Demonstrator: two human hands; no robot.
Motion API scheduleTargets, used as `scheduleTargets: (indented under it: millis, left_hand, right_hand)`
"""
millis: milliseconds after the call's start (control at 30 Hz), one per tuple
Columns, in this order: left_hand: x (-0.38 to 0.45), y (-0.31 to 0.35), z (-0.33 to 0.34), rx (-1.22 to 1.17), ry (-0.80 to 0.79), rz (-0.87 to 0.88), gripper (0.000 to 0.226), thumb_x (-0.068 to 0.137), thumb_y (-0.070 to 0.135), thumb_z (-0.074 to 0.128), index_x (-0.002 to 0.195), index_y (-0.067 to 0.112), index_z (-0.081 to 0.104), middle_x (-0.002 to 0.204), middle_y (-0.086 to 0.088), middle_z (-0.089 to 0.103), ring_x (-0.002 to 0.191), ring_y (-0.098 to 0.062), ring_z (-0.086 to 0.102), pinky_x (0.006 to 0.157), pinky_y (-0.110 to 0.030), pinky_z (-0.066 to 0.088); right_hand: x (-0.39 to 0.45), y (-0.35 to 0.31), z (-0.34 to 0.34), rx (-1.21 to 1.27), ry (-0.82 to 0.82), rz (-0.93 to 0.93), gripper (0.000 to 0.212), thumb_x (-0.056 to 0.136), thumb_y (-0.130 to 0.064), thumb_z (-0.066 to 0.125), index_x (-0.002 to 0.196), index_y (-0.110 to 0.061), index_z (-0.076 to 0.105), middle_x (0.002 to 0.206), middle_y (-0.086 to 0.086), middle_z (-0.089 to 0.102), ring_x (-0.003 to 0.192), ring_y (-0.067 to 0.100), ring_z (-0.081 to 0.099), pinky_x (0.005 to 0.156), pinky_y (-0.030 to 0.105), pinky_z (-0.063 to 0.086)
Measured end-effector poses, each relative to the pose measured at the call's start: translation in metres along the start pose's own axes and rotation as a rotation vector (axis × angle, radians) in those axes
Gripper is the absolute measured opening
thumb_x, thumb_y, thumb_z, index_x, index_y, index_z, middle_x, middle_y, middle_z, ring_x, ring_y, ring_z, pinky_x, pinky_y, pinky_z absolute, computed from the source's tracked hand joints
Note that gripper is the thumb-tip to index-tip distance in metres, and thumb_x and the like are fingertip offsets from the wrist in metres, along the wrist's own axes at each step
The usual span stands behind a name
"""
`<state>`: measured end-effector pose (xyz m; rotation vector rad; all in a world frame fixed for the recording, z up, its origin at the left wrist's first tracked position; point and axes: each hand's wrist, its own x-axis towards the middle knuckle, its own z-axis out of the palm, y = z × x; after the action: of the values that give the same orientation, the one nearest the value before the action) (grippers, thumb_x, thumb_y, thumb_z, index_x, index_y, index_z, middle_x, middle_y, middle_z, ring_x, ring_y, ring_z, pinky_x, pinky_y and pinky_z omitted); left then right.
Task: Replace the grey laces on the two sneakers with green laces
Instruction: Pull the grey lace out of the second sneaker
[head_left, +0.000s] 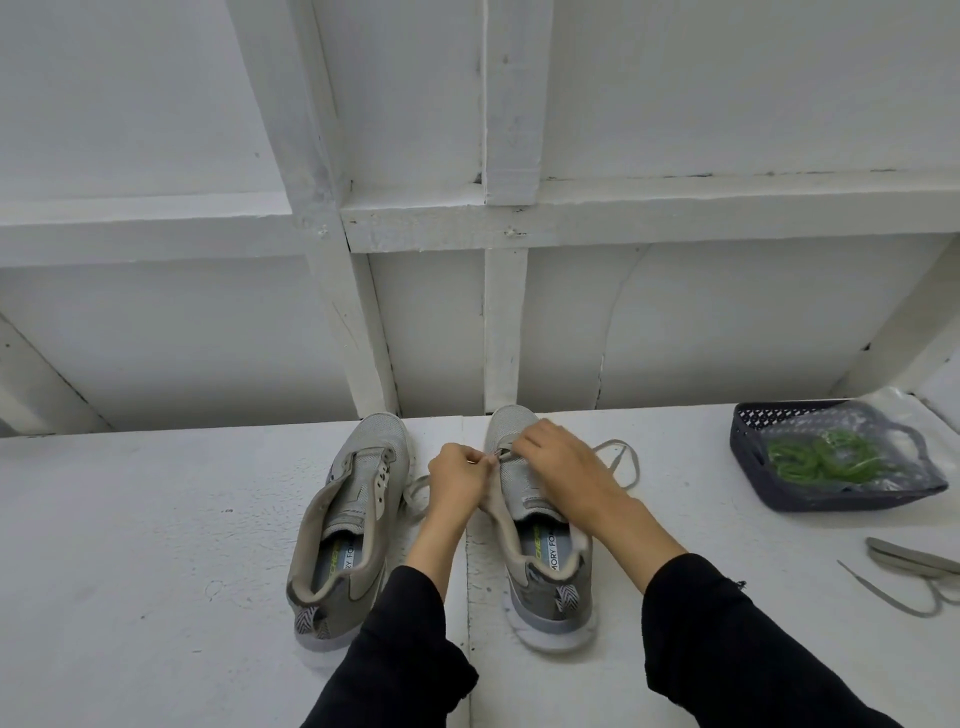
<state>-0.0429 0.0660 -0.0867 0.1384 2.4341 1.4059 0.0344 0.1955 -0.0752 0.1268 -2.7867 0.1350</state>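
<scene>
White painted wall with chunky wooden framing behind, and a white desk (156, 519) in front with two grey sneakers side by side, toes pointing at the wall. The left sneaker (348, 525) has no lace in it, eyelets bare and tongue flopped open. The right sneaker (535, 525) has a grey lace (621, 460) only down near its toe, looping out loose on both sides. Left hand (460, 480) is pinching the lace end just beside the lower eyelets, fingers curled tight. Right hand (558, 460) sits over the toe area with fingers curled down at the same spot, seems to be gripping the lace too. Off to the right there's a dark basket (748, 457) with a clear bag of green laces (815, 460) in it. Another removed grey lace (914, 577) lies on the desk near the right edge.
</scene>
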Motion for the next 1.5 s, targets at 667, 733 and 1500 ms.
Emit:
scheduleTargets:
  millis: [667,733,1500]
  left_hand:
    - [-0.007,-0.005,0.010,-0.067,0.017,-0.026,0.025,0.095,0.010,0.055,0.071,0.012,0.058,0.078,-0.001,0.057,0.080,-0.018,0.051,0.060,-0.024,0.036]
    - [-0.008,-0.005,0.010,-0.055,0.012,-0.030,0.023,0.096,0.011,0.055,0.074,0.013,0.060,0.080,-0.001,0.059,0.083,-0.020,0.055,0.066,-0.024,0.040]
    - [-0.014,-0.006,0.010,-0.081,0.024,0.012,0.016,0.096,0.014,0.055,0.093,0.010,0.070,0.098,-0.009,0.070,0.093,-0.023,0.064,0.085,-0.032,0.051]
  right_hand:
    - [0.002,0.003,0.008,0.799,0.531,1.015,0.010,0.095,-0.012,0.054,0.087,-0.009,0.057,0.085,0.004,0.060,0.080,0.021,0.058,0.067,0.028,0.045]
    - [0.004,0.003,0.010,0.898,0.550,1.208,0.012,0.097,-0.017,0.053,0.088,-0.009,0.056,0.088,0.010,0.065,0.080,0.028,0.061,0.068,0.033,0.047]
    - [0.019,-0.007,-0.003,0.135,-0.286,0.338,0.010,0.096,-0.012,0.046,0.092,-0.018,0.054,0.108,0.005,0.051,0.108,0.026,0.038,0.084,0.033,0.033]
